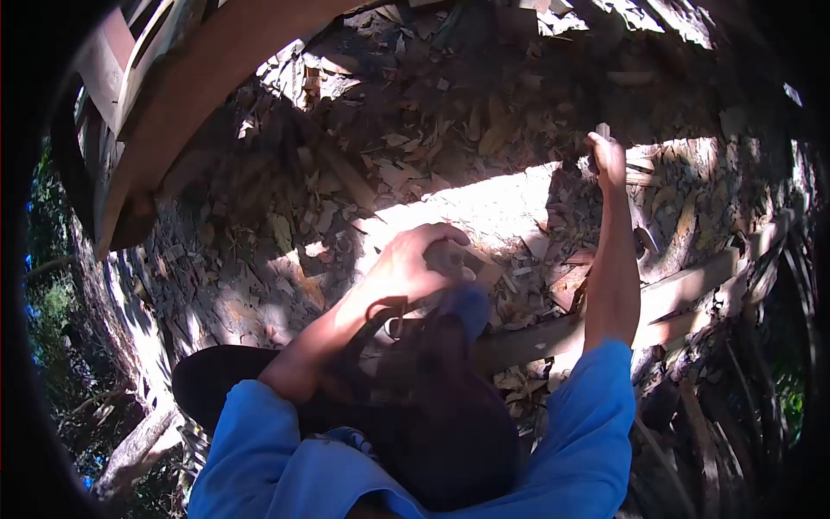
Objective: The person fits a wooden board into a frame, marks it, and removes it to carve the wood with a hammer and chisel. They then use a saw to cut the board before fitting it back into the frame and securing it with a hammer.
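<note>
My left hand (411, 264) is low at the centre, just in front of my knee, its fingers curled round a rounded, brownish piece that looks like wood (446, 257). A flat piece of wood (481, 270) shows just right of those fingers. My right arm stretches far forward, and my right hand (608, 157) is closed in a fist round a handle. The pale end of the handle (603, 131) sticks out past the fist; the rest is in dark shade, and I cannot tell what tool it is.
Wood chips and dry leaves (398, 173) cover the ground, with a bright sun patch (493, 208) ahead. A curved wooden beam (186, 95) arches at upper left. A long plank (692, 290) lies at right, with a pointed metal-looking piece (645, 235) near my right forearm.
</note>
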Motion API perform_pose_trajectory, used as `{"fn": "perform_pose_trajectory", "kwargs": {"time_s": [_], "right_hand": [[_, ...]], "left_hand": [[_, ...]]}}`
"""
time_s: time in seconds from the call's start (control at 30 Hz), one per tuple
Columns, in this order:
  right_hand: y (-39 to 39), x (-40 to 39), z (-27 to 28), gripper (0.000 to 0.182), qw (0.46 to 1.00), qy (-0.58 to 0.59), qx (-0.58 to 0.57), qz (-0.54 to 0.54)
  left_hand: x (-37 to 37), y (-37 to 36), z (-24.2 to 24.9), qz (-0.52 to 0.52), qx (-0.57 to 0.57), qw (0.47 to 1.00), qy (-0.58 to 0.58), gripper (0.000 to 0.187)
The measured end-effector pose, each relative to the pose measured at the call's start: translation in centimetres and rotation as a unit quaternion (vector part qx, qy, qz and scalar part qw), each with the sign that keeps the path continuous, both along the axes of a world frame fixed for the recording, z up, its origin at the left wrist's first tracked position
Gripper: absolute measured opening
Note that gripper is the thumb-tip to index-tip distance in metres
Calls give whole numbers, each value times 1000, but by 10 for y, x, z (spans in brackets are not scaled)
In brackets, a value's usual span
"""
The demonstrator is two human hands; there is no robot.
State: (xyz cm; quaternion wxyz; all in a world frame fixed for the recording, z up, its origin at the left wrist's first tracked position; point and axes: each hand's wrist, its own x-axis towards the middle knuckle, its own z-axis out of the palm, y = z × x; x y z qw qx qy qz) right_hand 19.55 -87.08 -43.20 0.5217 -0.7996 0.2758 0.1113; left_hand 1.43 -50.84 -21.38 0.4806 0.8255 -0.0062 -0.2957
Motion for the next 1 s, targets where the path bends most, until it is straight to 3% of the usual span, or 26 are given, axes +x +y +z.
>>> {"fn": "perform_pose_trajectory", "kwargs": {"time_s": [0.03, 0.07, 0.13, 0.17, 0.3, 0.5, 0.63, 0.73, 0.83, 1.0], "right_hand": [[11, -26, 12, 26, 995, -42, 79, -39], [21, -58, 25, 23, 994, -97, -11, -58], [58, -126, 70, 19, 981, -167, -17, -102], [80, -155, 112, 20, 974, -175, 66, -127], [97, -210, 209, 17, 949, -223, 124, -187], [110, -306, 216, 15, 963, -172, 12, -207], [134, -335, 213, 15, 953, -180, 55, -237], [142, -348, 211, 16, 960, -124, 47, -248], [146, -354, 206, 17, 965, -98, 30, -240], [148, -362, 206, 17, 970, -70, 24, -230]], "left_hand": [[-11, -9, -4, -23, -67, 997, -21, 41], [-23, -16, -25, -58, -136, 983, -108, 41], [-36, -23, -27, -134, -204, 963, -112, 41], [-48, -27, -37, -145, -226, 952, -150, 41], [-89, -36, -72, -182, -252, 916, -253, 40], [-111, -27, -102, -192, -267, 897, -296, 38], [-106, -23, -110, -194, -257, 897, -303, 36], [-101, -20, -113, -209, -234, 905, -288, 46], [-104, -22, -109, -93, -239, 912, -321, 62], [-83, 5, -102, -251, -181, 901, -303, 68]]}}
